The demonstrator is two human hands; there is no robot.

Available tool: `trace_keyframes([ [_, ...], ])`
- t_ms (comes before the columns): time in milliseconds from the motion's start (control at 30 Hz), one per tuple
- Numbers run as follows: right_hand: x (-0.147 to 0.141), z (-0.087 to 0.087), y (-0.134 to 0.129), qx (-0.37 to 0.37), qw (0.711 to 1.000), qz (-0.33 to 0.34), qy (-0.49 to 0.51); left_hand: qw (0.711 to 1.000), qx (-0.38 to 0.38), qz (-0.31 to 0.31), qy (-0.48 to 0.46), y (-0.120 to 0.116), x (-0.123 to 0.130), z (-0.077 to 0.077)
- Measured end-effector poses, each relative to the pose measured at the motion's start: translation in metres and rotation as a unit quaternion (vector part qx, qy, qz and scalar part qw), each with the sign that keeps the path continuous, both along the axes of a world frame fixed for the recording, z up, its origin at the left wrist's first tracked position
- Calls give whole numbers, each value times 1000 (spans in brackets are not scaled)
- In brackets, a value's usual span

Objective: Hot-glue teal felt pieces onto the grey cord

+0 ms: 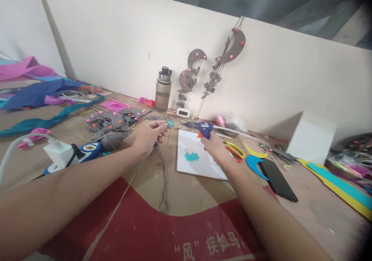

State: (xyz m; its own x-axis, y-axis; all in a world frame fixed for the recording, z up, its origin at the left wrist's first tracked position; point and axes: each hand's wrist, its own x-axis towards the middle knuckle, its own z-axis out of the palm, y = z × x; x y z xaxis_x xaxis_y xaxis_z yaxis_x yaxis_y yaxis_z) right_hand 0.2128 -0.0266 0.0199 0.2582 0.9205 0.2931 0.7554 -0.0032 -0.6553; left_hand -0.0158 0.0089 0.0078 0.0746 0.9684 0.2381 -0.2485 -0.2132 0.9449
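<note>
Between the thumb and fingers of my left hand (149,137) is a small teal star (170,124), with grey yarn (165,183) hanging below the hand onto the cardboard. My right hand (214,143) is wrapped round the handle of a blue glue gun (200,126), whose nozzle points left at the star, a short gap away. Under the gun lies a white board (186,137) bearing a group of teal shapes (192,157).
A bottle (163,90) and a small white clock (183,112) stand near the wall. Scissors (235,150), a blue crescent (255,166) and a black phone (277,179) lie right. Grey felt pieces (107,121) and a power strip (87,152) lie left.
</note>
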Motion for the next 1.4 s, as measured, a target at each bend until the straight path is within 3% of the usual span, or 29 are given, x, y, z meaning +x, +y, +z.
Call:
trace_keyframes([
  [167,-33,11,-17,96,969,110,199,999,-18,24,-22,5,-2,-2],
  [267,-46,11,-25,121,953,154,230,998,-30,40,-40,7,-2,-1],
  [767,-53,6,-40,138,982,126,0,999,-28,37,-14,2,-1,0],
  [1400,-57,9,-44,115,986,118,-6,999,-19,34,0,3,0,-2],
])
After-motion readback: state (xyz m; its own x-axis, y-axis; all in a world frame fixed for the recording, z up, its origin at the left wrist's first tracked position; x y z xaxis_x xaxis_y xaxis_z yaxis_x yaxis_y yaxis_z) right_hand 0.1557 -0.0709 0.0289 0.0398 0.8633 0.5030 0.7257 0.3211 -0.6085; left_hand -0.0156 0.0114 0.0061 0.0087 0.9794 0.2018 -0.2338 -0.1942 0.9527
